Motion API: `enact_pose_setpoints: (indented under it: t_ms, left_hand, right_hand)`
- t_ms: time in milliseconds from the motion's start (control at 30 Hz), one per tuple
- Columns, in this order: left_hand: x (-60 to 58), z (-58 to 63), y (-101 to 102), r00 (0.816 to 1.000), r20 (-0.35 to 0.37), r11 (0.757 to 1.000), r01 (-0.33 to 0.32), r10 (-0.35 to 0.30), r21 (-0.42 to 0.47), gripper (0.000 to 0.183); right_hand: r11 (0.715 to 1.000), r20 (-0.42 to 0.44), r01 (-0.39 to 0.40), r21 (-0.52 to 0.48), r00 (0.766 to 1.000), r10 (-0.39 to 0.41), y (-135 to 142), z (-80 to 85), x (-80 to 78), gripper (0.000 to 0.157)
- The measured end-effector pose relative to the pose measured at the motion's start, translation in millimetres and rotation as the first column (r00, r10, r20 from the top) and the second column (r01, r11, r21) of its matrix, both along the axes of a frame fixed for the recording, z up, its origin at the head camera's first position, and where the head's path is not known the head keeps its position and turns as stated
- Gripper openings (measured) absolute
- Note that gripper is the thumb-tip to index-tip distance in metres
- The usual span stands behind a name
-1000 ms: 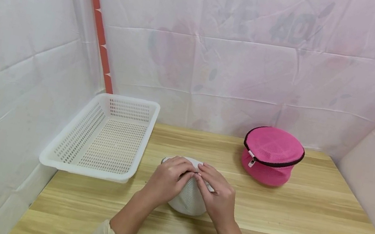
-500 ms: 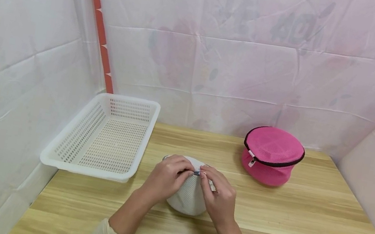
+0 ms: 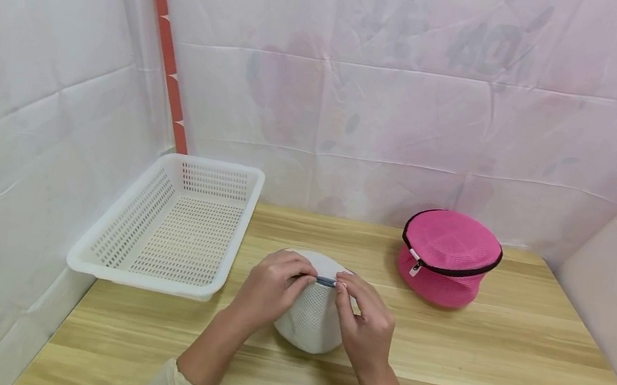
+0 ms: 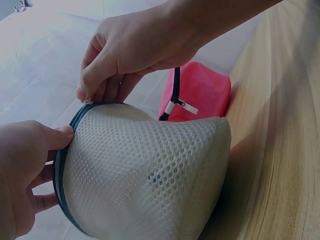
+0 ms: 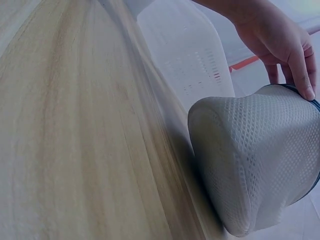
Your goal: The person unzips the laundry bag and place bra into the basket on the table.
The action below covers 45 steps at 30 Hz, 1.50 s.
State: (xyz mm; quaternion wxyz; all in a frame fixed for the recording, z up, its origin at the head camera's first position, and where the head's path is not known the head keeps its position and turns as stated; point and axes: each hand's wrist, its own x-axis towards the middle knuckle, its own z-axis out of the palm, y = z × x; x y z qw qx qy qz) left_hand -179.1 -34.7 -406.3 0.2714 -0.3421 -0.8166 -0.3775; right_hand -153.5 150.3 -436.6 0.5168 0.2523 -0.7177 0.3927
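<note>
A white mesh laundry bag (image 3: pixel 311 322) with a dark blue-grey zipper round its top stands on the table between both hands. My left hand (image 3: pixel 272 289) pinches the zipped rim with thumb and fingers; in the left wrist view the thumb lies on top and the other fingers reach behind the edge. A short stretch of zipper (image 3: pixel 326 282) shows between the two hands. My right hand (image 3: pixel 365 321) pinches the rim just to the right, at the small pale zipper pull (image 4: pixel 88 102). In the right wrist view, mesh side and base of the bag are seen low over the wood.
A pink mesh bag (image 3: pixel 450 243) with a black zipper stands at the back right, its lid closed over. At the left lies a white perforated plastic basket (image 3: pixel 244 229). Sheeted walls (image 3: pixel 394 118) border the wooden table (image 3: pixel 501 361) at back and sides.
The right hand has slid slightly to the right along the rim, away from the left hand. More of the zipper now shows between them. Basket and pink bag stay put.
</note>
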Motion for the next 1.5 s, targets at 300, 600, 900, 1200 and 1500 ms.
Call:
enact_pose_setpoints:
  t_ms: [300, 600, 900, 1200, 1500]
  left_hand:
    - [1.0, 0.8, -2, 0.999, 0.032, 1.0, -0.01, 0.011, -0.016, 0.006]
    - [5.4, 1.0, 4, 0.999, 0.005, 0.998, 0.04, -0.04, -0.053, 0.012]
    - [9.8, -3.3, 13, 0.996, -0.082, 0.997, 0.039, -0.045, -0.07, 0.01]
    - [6.9, -3.5, 12, 0.995, -0.093, 0.997, 0.032, -0.039, -0.069, 0.007]
    - [6.9, -0.5, 8, 0.998, -0.055, 0.998, 0.035, -0.038, -0.044, 0.007]
  right_hand:
    - [1.0, -0.04, -0.01, -0.004, 0.999, 0.01, 0, -1.0, -0.9, 0.008]
    - [0.999, -0.084, -0.019, 0.038, 0.996, 0.022, -3, -2.8, -2.2, 0.016]
    - [0.995, -0.085, -0.052, 0.084, 0.995, 0.06, -7, -2.4, 1.0, 0.016]
    - [0.996, -0.095, -0.033, 0.088, 0.995, 0.042, -7, -3.6, -0.7, 0.017]
    - [0.997, -0.086, -0.004, 0.078, 0.996, 0.01, -5, -2.0, -0.2, 0.014]
